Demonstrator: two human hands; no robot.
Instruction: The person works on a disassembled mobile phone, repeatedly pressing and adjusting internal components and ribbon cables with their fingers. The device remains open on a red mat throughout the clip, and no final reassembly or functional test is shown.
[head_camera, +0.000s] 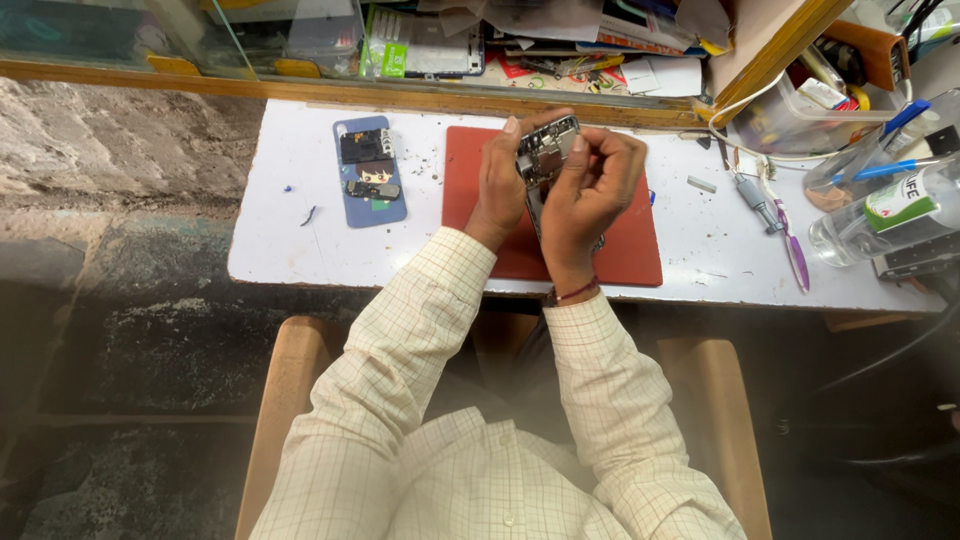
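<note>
Opened phone (541, 160) gripped by left hand (497, 185) and right hand (590, 190) above red mat (640, 250), mid-bench (290, 240). Clear bottle (880, 215), green-and-white label, at right edge; blue phone case (370, 172) left.

free: table (290, 240) left edge | blocked: right, bottle (880, 215), toothbrush (790, 245)

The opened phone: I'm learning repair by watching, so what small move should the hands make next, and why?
Probably lower the opened phone onto the red mat. Both the left hand and the right hand hold it in the air, its insides exposed, while loose parts rest on the blue phone case. A supported phone would likely free the right fingers for fine work.
</note>
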